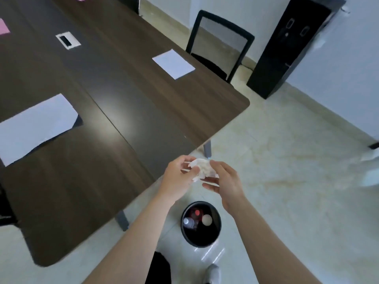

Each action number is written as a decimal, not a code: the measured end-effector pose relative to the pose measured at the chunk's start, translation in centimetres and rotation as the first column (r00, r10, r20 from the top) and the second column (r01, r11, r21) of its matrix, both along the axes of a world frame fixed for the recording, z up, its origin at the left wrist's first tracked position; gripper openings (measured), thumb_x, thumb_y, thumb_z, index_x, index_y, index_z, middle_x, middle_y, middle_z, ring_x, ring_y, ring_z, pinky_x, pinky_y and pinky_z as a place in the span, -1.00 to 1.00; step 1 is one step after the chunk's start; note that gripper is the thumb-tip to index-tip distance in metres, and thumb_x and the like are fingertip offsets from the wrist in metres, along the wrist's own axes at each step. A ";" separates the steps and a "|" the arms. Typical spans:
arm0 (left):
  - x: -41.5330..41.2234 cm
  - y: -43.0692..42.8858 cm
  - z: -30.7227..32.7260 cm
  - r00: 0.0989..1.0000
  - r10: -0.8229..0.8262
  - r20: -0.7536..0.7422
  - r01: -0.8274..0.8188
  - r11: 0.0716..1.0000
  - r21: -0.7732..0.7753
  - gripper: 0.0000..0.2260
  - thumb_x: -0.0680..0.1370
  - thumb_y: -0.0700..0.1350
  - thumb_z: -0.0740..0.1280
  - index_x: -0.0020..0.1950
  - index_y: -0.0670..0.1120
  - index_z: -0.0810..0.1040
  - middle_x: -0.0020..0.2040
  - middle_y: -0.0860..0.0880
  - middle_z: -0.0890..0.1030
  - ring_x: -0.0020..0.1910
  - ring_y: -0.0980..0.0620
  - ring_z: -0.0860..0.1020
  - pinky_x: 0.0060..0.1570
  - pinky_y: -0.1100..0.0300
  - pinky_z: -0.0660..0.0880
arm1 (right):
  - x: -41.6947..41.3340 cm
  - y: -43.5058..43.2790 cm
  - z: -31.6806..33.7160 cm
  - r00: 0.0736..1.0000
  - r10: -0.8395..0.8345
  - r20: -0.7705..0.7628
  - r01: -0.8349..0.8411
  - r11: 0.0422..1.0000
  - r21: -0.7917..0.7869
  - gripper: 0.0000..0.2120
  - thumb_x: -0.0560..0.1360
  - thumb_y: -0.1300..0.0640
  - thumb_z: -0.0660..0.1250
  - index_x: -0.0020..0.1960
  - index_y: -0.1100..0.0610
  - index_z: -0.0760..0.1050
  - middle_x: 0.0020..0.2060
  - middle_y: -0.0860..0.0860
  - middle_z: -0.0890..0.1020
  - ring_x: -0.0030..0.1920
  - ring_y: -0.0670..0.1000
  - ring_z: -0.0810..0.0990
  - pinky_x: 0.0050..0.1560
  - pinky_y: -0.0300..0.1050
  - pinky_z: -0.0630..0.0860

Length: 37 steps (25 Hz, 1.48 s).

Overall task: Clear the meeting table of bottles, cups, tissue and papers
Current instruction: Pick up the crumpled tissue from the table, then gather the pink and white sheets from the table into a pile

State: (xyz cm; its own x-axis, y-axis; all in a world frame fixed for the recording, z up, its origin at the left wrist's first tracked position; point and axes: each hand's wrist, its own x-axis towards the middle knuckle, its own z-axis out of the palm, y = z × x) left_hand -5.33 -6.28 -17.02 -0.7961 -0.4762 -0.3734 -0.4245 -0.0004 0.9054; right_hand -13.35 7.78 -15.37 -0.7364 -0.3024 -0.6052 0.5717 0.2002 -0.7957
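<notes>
A crumpled white tissue [202, 168] is held between both hands just past the table's near edge. My left hand [178, 175] grips its left side, and my right hand [224, 181] curls around its right side. Below the hands a black waste bin [213, 238] stands on the floor, holding a clear bottle [188, 221], a red-capped bottle [197, 212] and a white cup [206, 219]. On the dark wooden meeting table [114, 95] lie a white paper [174, 63] at the far right, a larger white paper [34, 128] at the left, and pink papers [3, 27] at the far left.
A black mesh chair [219, 44] stands behind the table's right side. A tall black cabinet [291, 44] leans by the wall at the right. A cable port [68, 40] sits in the tabletop. Table legs [122, 220] stand near the bin. My foot [212, 273] is at the bottom.
</notes>
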 end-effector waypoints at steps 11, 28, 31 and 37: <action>-1.4 9.8 -22.1 0.926 -0.183 0.329 0.176 0.983 0.053 -0.80 0.52 -0.13 0.45 0.09 0.10 0.71 -0.04 0.08 0.76 -0.03 0.05 0.73 0.06 0.09 0.65 | 2.5 11.2 -21.8 0.925 -0.157 0.347 0.106 0.981 0.162 -0.74 0.66 0.00 0.34 0.28 0.07 0.59 0.06 0.04 0.71 0.02 0.11 0.74 0.12 0.03 0.67; -2.8 12.2 -17.5 0.957 -0.063 0.282 0.019 0.988 0.156 -0.66 0.59 -0.06 0.47 0.35 0.13 0.57 0.19 0.01 0.71 0.12 0.06 0.70 0.23 -0.02 0.64 | 1.0 14.0 -17.1 0.949 -0.196 0.247 0.165 0.976 0.141 -0.70 0.65 -0.04 0.35 0.35 -0.01 0.53 0.13 -0.01 0.65 0.10 0.08 0.70 0.01 -0.05 0.64; -3.9 13.5 -9.8 0.988 -0.055 0.143 0.034 0.989 0.142 -0.63 0.48 0.07 0.49 0.28 0.21 0.61 0.10 0.07 0.74 0.11 0.11 0.70 0.31 -0.05 0.60 | 0.0 14.9 -9.9 0.982 -0.140 0.129 0.131 0.989 0.071 -0.67 0.63 -0.07 0.36 0.38 -0.06 0.54 0.23 -0.01 0.65 0.15 0.07 0.71 0.07 -0.04 0.64; -5.2 15.7 5.7 0.992 -0.071 -0.109 0.083 0.990 0.112 -0.67 0.59 0.01 0.47 0.36 0.16 0.61 0.13 0.05 0.75 0.17 0.10 0.70 0.26 0.01 0.62 | -2.2 17.0 4.4 0.990 -0.084 -0.115 0.079 0.996 -0.046 -0.65 0.64 -0.08 0.36 0.41 -0.06 0.52 0.23 0.00 0.66 0.19 0.08 0.69 0.26 0.13 0.63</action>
State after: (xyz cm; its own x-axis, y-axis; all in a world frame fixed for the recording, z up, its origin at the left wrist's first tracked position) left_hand -10.56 9.43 -11.31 -0.8663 -0.3697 -0.3360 -0.3309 -0.0793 0.9403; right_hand -15.52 24.77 -10.98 -0.8243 -0.2612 -0.5022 0.4879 0.1221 -0.8643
